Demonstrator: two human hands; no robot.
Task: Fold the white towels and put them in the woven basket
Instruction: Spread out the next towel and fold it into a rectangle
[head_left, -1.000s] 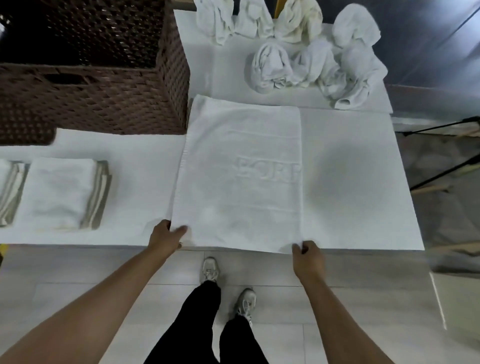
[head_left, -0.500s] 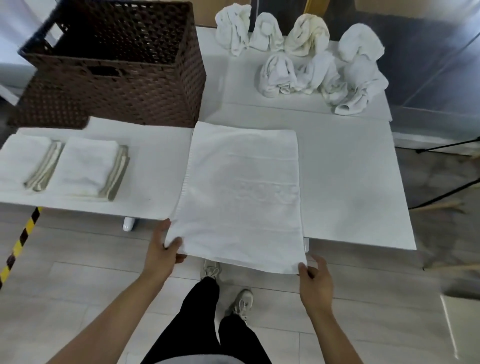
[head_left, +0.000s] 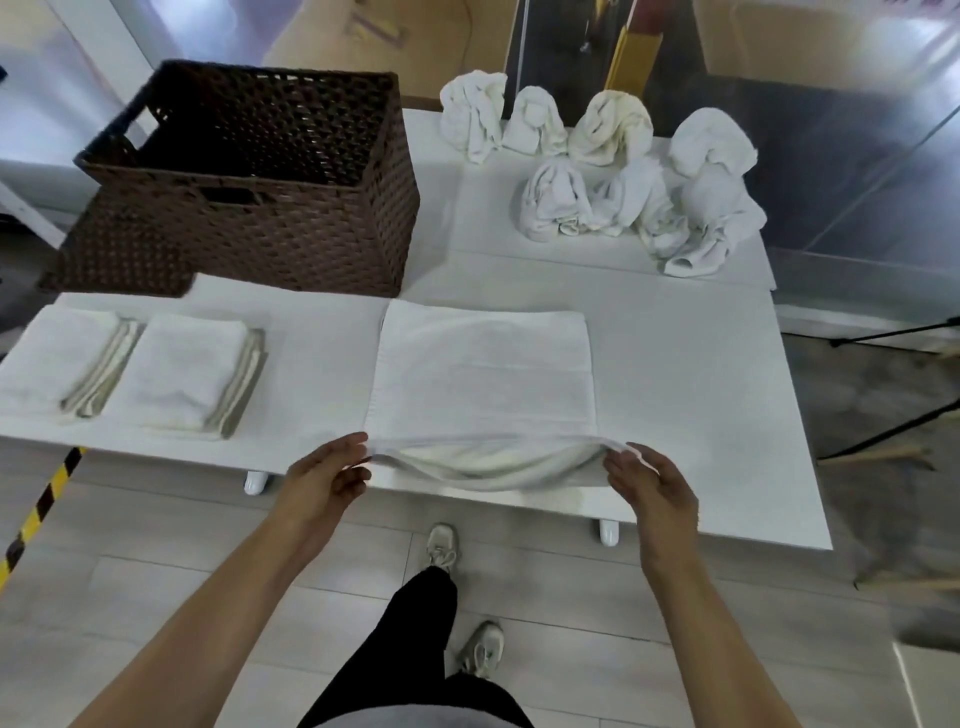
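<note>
Both hands lift the near edge of a white towel off the table.

The left hand (head_left: 324, 475) pinches the near left corner of the towel (head_left: 483, 374) between thumb and fingers, and the right hand (head_left: 652, 480) grips the near right corner the same way; the edge sags between them while the rest of the towel lies flat on the white table (head_left: 691, 374) just beyond the hands. Two folded towels (head_left: 189, 371) lie side by side to the left of the left hand. The woven basket (head_left: 291, 228) stands beyond them, far left of the hands. A heap of crumpled towels (head_left: 623, 176) sits well beyond the right hand.
</note>
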